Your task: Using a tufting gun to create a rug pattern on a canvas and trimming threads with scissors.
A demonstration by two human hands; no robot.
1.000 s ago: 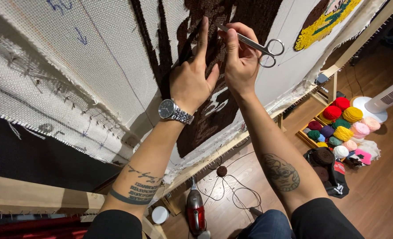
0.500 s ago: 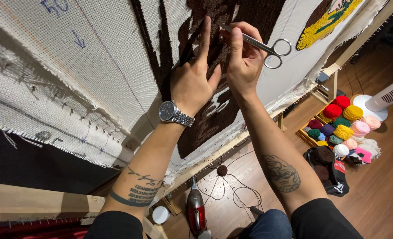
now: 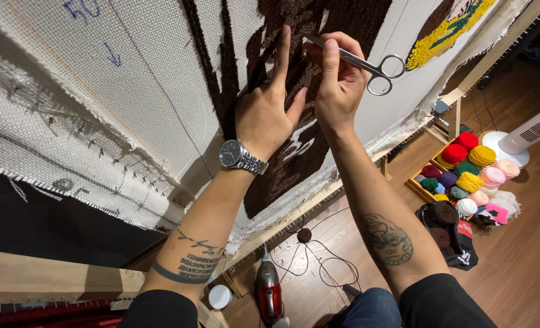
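Brown tufted yarn fills the stretched cloth. Left hand presses it flat, fingers spread, holding nothing. Right hand grips small steel scissors, blades at the pile, barely shifted over the last 1 second, so trimming stays on 1 spot.

Dark brown tufting on white cloth (yellow patch beyond).

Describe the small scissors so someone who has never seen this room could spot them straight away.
Start at the big white tufting cloth stretched on its wooden frame, and find the dark brown tufted patch. The right hand holds small silver metal scissors against it. They are the only shiny metal tool there, ring handles pointing right.
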